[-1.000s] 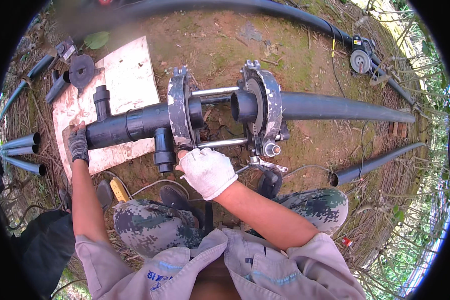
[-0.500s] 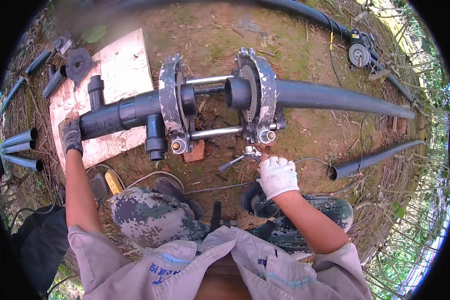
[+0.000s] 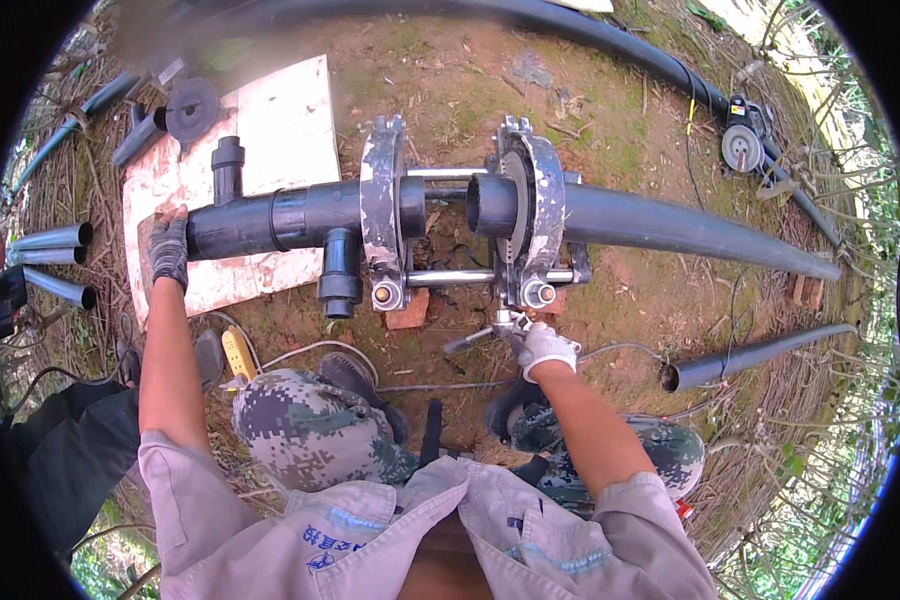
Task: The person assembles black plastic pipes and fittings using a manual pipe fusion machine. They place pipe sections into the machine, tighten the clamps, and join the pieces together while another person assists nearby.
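My left hand point(image 3: 168, 250), in a grey glove, grips the left end of a black plastic pipe fitting point(image 3: 245, 225) with side branches. That fitting sits in the scuffed left ring clamp point(image 3: 382, 215) of a pipe-joining frame. The right ring clamp point(image 3: 540, 215) holds a long black pipe point(image 3: 670, 228). A small gap separates their facing ends, and steel rods point(image 3: 450, 277) join the clamps. Below the right clamp, my right hand point(image 3: 550, 352), in a white glove, is closed around a silver-headed lever point(image 3: 505, 325) with a dark handle; its fingers partly hide the lever.
A pale board point(image 3: 280, 130) lies under the fitting. An angle grinder point(image 3: 743, 145) rests at the far right, near a loose pipe point(image 3: 735, 358). A yellow power strip point(image 3: 237, 353) and cables lie by my feet. Another person's dark trouser leg point(image 3: 80, 460) is at the left.
The two clamps have come closer together, narrowing the gap between the pipe ends. My right hand has closed further around the lever. The whole view has shifted slightly.
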Available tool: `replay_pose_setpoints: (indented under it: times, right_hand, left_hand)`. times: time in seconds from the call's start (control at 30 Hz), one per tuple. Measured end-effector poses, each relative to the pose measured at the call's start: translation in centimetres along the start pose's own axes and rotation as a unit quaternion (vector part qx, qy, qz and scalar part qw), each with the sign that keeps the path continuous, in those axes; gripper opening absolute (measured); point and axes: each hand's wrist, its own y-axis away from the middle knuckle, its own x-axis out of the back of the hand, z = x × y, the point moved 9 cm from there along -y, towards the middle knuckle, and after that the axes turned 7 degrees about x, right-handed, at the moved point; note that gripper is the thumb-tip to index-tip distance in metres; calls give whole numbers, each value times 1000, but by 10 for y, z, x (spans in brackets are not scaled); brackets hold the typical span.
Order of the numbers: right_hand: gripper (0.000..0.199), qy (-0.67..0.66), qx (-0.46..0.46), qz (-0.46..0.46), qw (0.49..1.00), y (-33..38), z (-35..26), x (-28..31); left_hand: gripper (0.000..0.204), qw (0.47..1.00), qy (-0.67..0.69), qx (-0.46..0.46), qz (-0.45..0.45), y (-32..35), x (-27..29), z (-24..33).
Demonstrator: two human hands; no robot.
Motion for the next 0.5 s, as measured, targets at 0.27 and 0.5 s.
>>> replay_pose_setpoints:
  times: [0.27, 0.5]
  right_hand:
    - [46, -494, 16, -111, 862, -18, -108, -105]
    - [38, -781, -12, -198, 593, 15, -178, -125]
  left_hand:
    - [35, 999, 31, 9, -8, 1, 3, -9]
    - [38, 1000, 0, -2, -12, -2, 0, -8]
